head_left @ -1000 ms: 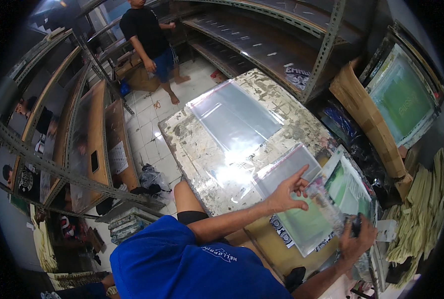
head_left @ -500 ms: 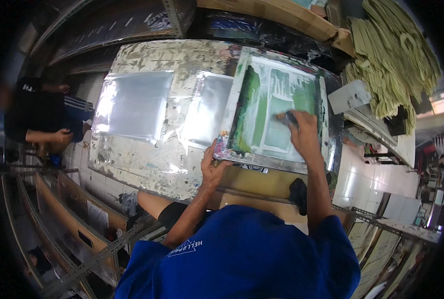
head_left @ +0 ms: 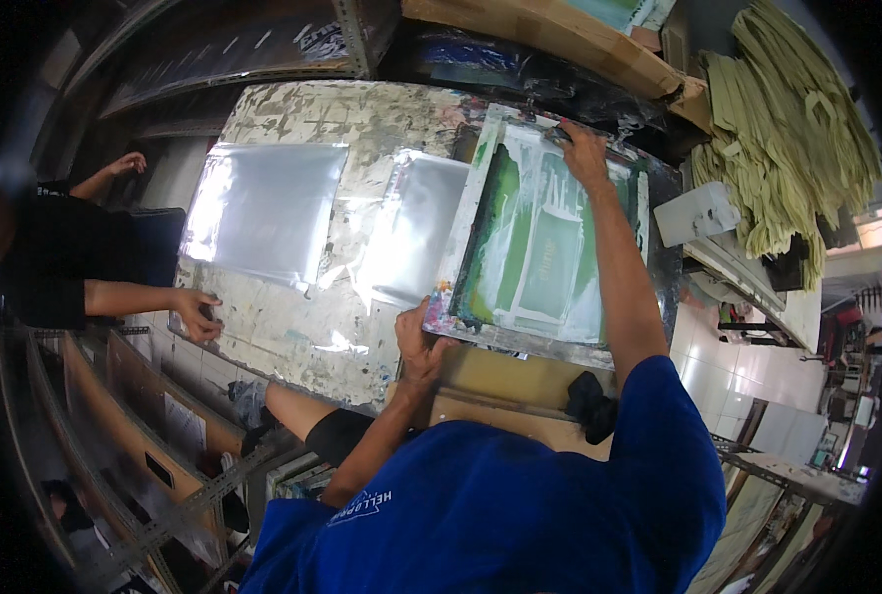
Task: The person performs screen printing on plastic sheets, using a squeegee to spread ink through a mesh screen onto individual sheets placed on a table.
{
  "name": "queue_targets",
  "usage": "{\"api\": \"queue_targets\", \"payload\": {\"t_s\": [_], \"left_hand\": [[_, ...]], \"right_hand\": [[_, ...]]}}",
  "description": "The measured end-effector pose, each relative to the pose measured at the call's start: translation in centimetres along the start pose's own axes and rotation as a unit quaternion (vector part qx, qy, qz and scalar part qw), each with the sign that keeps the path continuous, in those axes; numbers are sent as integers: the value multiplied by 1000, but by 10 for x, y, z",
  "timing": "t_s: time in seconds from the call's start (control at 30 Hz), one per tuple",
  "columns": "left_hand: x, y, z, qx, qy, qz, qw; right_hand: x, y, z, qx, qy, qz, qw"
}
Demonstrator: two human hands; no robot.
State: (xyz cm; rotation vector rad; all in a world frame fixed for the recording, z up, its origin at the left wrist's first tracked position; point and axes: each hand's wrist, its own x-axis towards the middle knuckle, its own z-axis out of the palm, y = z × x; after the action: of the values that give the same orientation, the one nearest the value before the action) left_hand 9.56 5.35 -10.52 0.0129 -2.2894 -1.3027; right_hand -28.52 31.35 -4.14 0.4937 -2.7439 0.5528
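A screen-printing frame (head_left: 458, 247) lies on the right part of the paint-stained table. White ink is smeared over its green mesh, around a paler panel in the middle. My left hand (head_left: 421, 346) grips the frame's near left corner between thumb and fingers. My right hand (head_left: 586, 158) reaches to the frame's far end, fingers closed on a small dark tool mostly hidden by the hand. To the left of the frame lies a clear plastic sheet (head_left: 416, 223), partly beneath it. Farther left rests another clear sheet (head_left: 268, 208).
Another person's hand (head_left: 198, 315) hangs by the table's left edge. A stack of yellowish cloth (head_left: 773, 148) stands at the right, near a white container (head_left: 696, 213). A cardboard box (head_left: 560, 45) is behind the table. Slotted racks (head_left: 144, 416) fill the lower left.
My right hand has moved from the middle of the mesh to the frame's far end. My left hand stays at the corner. The person at left has brought a hand to the table edge.
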Motion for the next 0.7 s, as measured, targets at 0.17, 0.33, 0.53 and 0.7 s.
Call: {"api": "queue_targets", "payload": {"t_s": [0.17, 0.33, 0.53, 0.7], "left_hand": [[0, 9, -1, 20, 3, -35, 999], [-3, 4, -1, 26, -8, -33, 999], [-3, 2, -1, 2, -14, -40, 999], [-6, -5, 1, 30, 5, -18, 999]], "right_hand": [[-34, -35, -12, 14, -71, 5, 997], [-148, -95, -63, 21, -93, -20, 995], [-250, -152, -116, 98, -118, -42, 987], [-236, -147, -124, 183, -126, 43, 974]]}}
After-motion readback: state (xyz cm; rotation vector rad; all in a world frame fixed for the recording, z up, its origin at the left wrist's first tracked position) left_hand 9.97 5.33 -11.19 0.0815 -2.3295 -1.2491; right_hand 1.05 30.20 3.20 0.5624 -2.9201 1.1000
